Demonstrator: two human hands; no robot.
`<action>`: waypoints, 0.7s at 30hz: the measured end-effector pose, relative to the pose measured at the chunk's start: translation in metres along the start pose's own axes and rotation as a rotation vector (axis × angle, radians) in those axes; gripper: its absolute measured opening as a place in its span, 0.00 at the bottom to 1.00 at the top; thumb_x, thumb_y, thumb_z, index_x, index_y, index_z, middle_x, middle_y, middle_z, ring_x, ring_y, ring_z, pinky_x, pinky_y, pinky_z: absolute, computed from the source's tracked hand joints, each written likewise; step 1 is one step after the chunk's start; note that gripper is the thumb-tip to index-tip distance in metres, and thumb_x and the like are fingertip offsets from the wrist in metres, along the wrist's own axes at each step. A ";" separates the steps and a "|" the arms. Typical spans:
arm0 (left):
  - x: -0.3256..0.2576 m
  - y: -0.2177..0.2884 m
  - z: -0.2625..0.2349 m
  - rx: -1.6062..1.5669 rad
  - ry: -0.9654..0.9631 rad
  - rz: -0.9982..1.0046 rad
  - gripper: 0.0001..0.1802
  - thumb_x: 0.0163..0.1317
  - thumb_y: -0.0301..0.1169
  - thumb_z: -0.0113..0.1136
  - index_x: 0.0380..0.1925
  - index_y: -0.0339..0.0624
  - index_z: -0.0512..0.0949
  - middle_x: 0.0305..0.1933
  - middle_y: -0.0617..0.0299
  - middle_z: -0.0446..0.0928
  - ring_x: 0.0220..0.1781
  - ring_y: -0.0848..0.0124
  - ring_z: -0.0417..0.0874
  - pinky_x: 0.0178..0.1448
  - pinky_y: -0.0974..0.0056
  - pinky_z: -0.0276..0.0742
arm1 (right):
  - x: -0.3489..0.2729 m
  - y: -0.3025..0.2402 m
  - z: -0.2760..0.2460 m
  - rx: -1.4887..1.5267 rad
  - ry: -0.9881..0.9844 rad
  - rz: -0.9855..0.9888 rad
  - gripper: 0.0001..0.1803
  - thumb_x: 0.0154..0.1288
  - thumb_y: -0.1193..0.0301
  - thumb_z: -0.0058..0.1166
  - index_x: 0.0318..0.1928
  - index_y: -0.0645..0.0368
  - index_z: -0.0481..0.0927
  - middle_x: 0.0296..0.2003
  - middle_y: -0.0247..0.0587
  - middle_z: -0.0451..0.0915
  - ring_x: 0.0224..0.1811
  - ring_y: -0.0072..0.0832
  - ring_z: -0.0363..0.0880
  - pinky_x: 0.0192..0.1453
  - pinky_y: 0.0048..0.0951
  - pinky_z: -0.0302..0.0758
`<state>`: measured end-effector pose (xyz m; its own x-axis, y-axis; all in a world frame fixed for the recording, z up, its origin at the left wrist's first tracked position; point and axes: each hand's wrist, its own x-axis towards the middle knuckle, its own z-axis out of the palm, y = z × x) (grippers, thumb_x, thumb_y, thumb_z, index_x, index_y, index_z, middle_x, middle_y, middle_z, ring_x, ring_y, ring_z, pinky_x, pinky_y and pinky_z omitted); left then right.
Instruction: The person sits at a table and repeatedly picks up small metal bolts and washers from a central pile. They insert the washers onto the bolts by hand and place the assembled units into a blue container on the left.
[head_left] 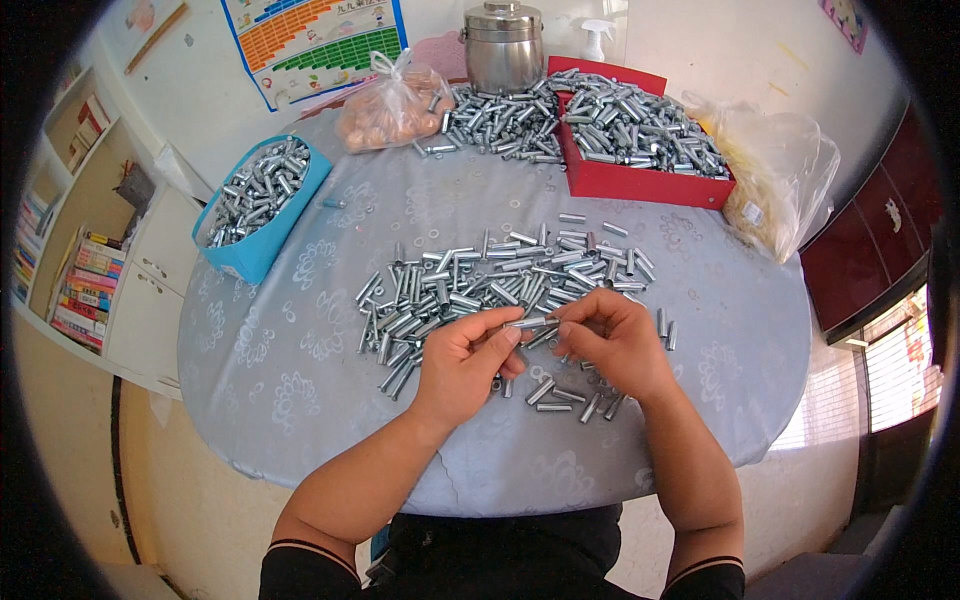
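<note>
Over the near side of a heap of silvery expansion bolts and metal sleeves (440,292), both my hands meet at one expansion bolt (530,323) lying level between them. Its left part is pinched by the thumb and fingers of my left hand (465,362). At the other end, the fingertips of my right hand (618,345) close on its tip. My fingers partly hide both ends. Several loose sleeves (554,407) lie just below my hands, with small washers (538,373) among them.
A blue box (290,225) of metal parts stands at left. Behind the heap are a red box (650,185) of bolts, another bolt pile (505,125), a tied bag (390,115) of orange-brown pieces, a steel pot (502,50) and a clear plastic bag (775,180). A patterned grey cloth (270,340) covers the round table.
</note>
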<state>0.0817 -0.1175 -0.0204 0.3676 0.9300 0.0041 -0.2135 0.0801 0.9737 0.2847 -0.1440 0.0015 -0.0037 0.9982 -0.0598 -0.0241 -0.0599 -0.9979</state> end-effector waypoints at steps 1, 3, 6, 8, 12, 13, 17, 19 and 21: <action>0.000 0.001 0.000 0.011 0.002 -0.002 0.14 0.68 0.24 0.56 0.52 0.32 0.77 0.40 0.56 0.84 0.29 0.75 0.82 0.34 0.71 0.80 | -0.001 0.000 0.001 0.011 -0.012 -0.001 0.05 0.63 0.80 0.58 0.39 0.65 0.77 0.35 0.37 0.82 0.33 0.20 0.81 0.37 0.22 0.78; 0.001 0.001 0.000 0.026 -0.001 -0.005 0.15 0.68 0.24 0.55 0.53 0.32 0.77 0.40 0.56 0.84 0.29 0.74 0.83 0.34 0.71 0.81 | -0.001 0.000 0.001 0.004 -0.031 -0.029 0.05 0.62 0.81 0.58 0.39 0.65 0.77 0.36 0.37 0.82 0.35 0.20 0.81 0.39 0.22 0.79; 0.002 0.000 0.000 0.047 -0.019 -0.014 0.15 0.68 0.24 0.55 0.54 0.32 0.77 0.40 0.55 0.84 0.30 0.74 0.83 0.34 0.70 0.81 | 0.001 -0.001 -0.001 -0.007 -0.040 -0.072 0.06 0.61 0.82 0.59 0.38 0.66 0.77 0.38 0.38 0.82 0.38 0.20 0.81 0.41 0.22 0.79; 0.001 0.002 0.000 0.073 -0.035 -0.030 0.15 0.68 0.24 0.55 0.54 0.32 0.76 0.40 0.55 0.84 0.30 0.73 0.83 0.34 0.70 0.82 | -0.001 -0.003 0.000 0.036 -0.034 -0.056 0.08 0.60 0.83 0.60 0.40 0.67 0.78 0.38 0.38 0.82 0.39 0.20 0.81 0.42 0.22 0.79; -0.001 0.009 0.003 0.042 -0.089 -0.055 0.15 0.69 0.24 0.54 0.54 0.31 0.76 0.42 0.53 0.84 0.30 0.72 0.84 0.34 0.69 0.82 | -0.002 -0.004 -0.002 0.040 -0.072 -0.019 0.12 0.60 0.82 0.61 0.45 0.67 0.80 0.37 0.38 0.83 0.37 0.20 0.81 0.40 0.22 0.78; -0.002 0.010 0.003 0.046 -0.105 -0.050 0.15 0.69 0.24 0.53 0.54 0.31 0.76 0.42 0.53 0.84 0.30 0.72 0.84 0.34 0.69 0.82 | -0.002 -0.002 -0.005 0.030 -0.070 -0.029 0.13 0.60 0.81 0.61 0.46 0.67 0.81 0.37 0.38 0.83 0.37 0.20 0.81 0.40 0.22 0.78; -0.001 0.011 -0.001 0.029 -0.161 -0.040 0.16 0.70 0.26 0.52 0.56 0.33 0.75 0.45 0.52 0.83 0.31 0.74 0.83 0.36 0.70 0.82 | -0.004 -0.003 -0.006 0.019 -0.049 -0.032 0.12 0.62 0.78 0.62 0.47 0.68 0.81 0.35 0.37 0.84 0.34 0.18 0.80 0.37 0.21 0.77; 0.001 0.015 -0.002 -0.017 -0.096 -0.060 0.16 0.70 0.26 0.52 0.55 0.32 0.75 0.45 0.51 0.83 0.30 0.73 0.83 0.34 0.70 0.81 | -0.002 -0.003 -0.004 -0.084 0.064 -0.056 0.10 0.61 0.76 0.63 0.43 0.65 0.83 0.33 0.36 0.83 0.32 0.22 0.81 0.35 0.24 0.76; 0.002 0.017 -0.003 -0.051 -0.030 -0.069 0.16 0.70 0.26 0.51 0.55 0.32 0.76 0.45 0.51 0.83 0.29 0.73 0.83 0.33 0.70 0.81 | 0.000 -0.002 -0.006 -0.376 0.101 -0.199 0.08 0.58 0.74 0.64 0.39 0.61 0.84 0.30 0.35 0.82 0.32 0.27 0.80 0.34 0.28 0.76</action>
<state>0.0760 -0.1128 -0.0050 0.4096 0.9106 -0.0547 -0.2321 0.1620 0.9591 0.2904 -0.1437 0.0039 0.0629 0.9865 0.1509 0.3517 0.1196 -0.9284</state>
